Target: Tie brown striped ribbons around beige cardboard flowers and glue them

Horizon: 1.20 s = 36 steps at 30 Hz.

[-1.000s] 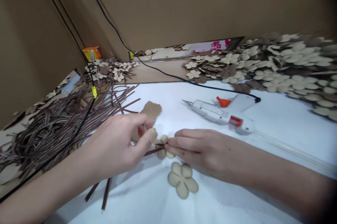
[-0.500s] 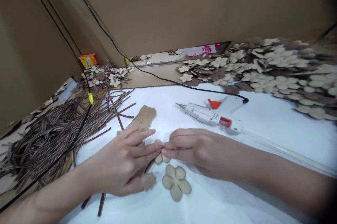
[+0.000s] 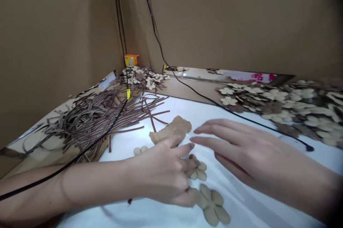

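Note:
My left hand (image 3: 171, 172) is low over the white surface, its middle fingertips bent down onto a small beige flower cut-out (image 3: 199, 174). Its index finger is raised and partly extended, and its thumb lies at the edge of a larger beige flower (image 3: 213, 204). Much of the small flower is hidden under the fingers. Just to the right hovers my right hand (image 3: 238, 149), open and holding nothing, with fingers stretched toward the left hand. A torn piece of brown cardboard (image 3: 174, 130) lies beyond the left hand. Another pale flower (image 3: 140, 150) peeks out behind the left wrist.
A tangled heap of brown strips (image 3: 93, 114) spreads across the left side. Piled flower cut-outs (image 3: 289, 103) fill the right back. A black cable (image 3: 198, 94) crosses the work area, another runs over my left forearm. An orange box (image 3: 131, 60) stands by the cardboard wall (image 3: 227, 24).
My right hand has let go of the small flower, opened and moved off to the right. The view has turned left. The glue gun seen before is now hidden behind the right hand.

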### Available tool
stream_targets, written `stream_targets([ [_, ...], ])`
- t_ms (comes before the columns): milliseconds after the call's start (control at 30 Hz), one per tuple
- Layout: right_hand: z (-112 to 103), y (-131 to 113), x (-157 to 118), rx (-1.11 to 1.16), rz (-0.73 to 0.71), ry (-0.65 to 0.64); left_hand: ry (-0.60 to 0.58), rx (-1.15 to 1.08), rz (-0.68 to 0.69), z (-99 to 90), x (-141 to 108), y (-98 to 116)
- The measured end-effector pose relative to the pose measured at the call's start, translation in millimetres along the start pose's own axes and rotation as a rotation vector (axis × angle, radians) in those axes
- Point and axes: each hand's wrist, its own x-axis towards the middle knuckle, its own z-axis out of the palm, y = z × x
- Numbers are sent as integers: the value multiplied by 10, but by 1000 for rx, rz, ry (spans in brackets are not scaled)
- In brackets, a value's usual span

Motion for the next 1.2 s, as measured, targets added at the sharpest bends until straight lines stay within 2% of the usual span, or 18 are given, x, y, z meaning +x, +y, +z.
stream_targets([
  [167, 123, 81, 722, -29, 13, -160, -24, -21, -27, 54, -13, 16],
  [267, 330, 50, 1182, -11, -10, -238, -30, -18, -39, 61, 1, 30],
  [333, 499, 6, 1442, -45, 14, -228, -43, -19, -56, 42, 16, 36],
  [433, 732, -53, 1711, -59, -7, -216, -56, -19, -75, 10, 28, 35],
  [533, 873, -87, 1834, -62, -65, -225, -51, -20, -73, 2, 22, 20],
  [600, 895, -99, 1861, -75, -96, -228, -44, -28, -68, 9, 10, 9],
  [700, 814, -95, 1860, -112, -117, -219, -33, -49, -57, 21, -7, -1],
  [900, 344, 52, 1687, -228, -98, -166, -22, -73, -65, 24, -34, 0],
  [1033, 11, 187, 1352, -299, -108, -125, -18, -64, -67, 15, -68, 4],
  [1200, -279, 264, 752, -366, -135, -37, 13, -19, -45, 19, -100, 15],
])
